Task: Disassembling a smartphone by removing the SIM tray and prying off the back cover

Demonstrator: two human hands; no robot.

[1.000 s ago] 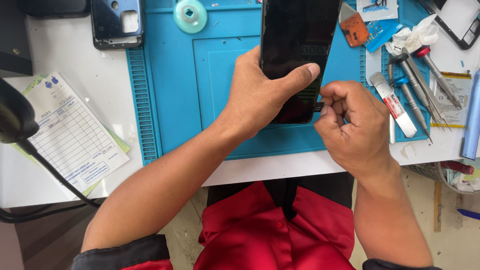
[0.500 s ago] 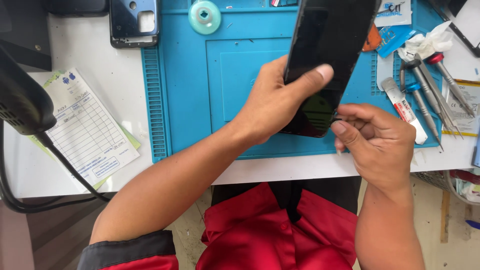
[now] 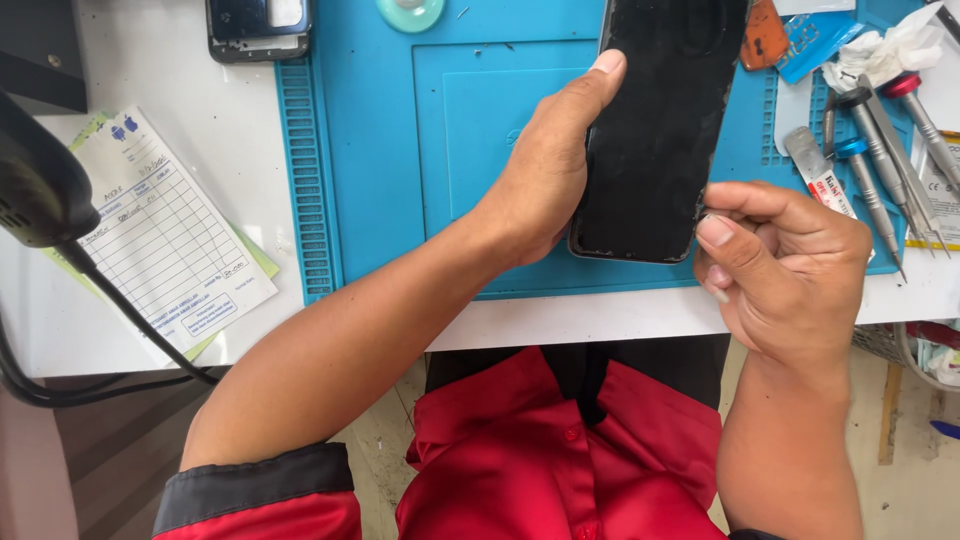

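Note:
A black phone (image 3: 660,130) with a dark, smudged screen is held upright over the blue work mat (image 3: 400,150). My left hand (image 3: 550,165) grips its left edge, thumb stretched up along the side. My right hand (image 3: 785,265) is closed in a loose fist against the phone's lower right edge, thumb and forefinger pinched at the rim; whatever small thing sits between them is hidden.
Several screwdrivers (image 3: 875,165) and a small glue tube (image 3: 815,170) lie at the mat's right. An orange pick (image 3: 765,35), a second phone frame (image 3: 258,28) and a teal disc (image 3: 410,12) sit at the top. A printed form (image 3: 165,235) and a black cabled tool (image 3: 40,185) are on the left.
The view has shifted, so everything sits further right and larger. My right hand has moved up along the phone's right edge; my left hand keeps its grip.

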